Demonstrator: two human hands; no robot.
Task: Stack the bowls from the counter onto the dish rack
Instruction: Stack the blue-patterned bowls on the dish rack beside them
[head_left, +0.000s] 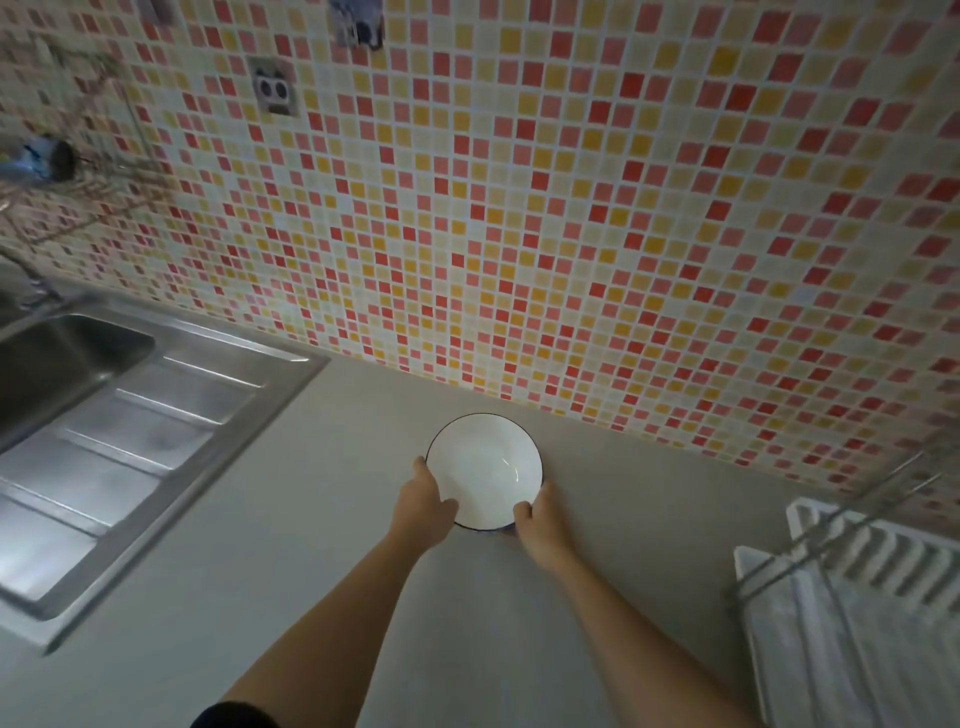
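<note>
A white bowl (485, 467) with a thin dark rim sits near the back of the grey counter (322, 545), close to the tiled wall. My left hand (427, 506) grips its near-left edge, thumb over the rim. My right hand (537, 525) grips its near-right edge the same way. The bowl looks empty. The dish rack (852, 577), white with a metal wire frame, stands at the right edge of the view, well to the right of the bowl. No other bowl is in sight.
A steel sink (62, 364) with a ribbed drainboard (119, 457) fills the left side. The mosaic tile wall (571, 208) rises right behind the bowl, with a socket (274, 88) high up. A tap (26, 280) shows at far left.
</note>
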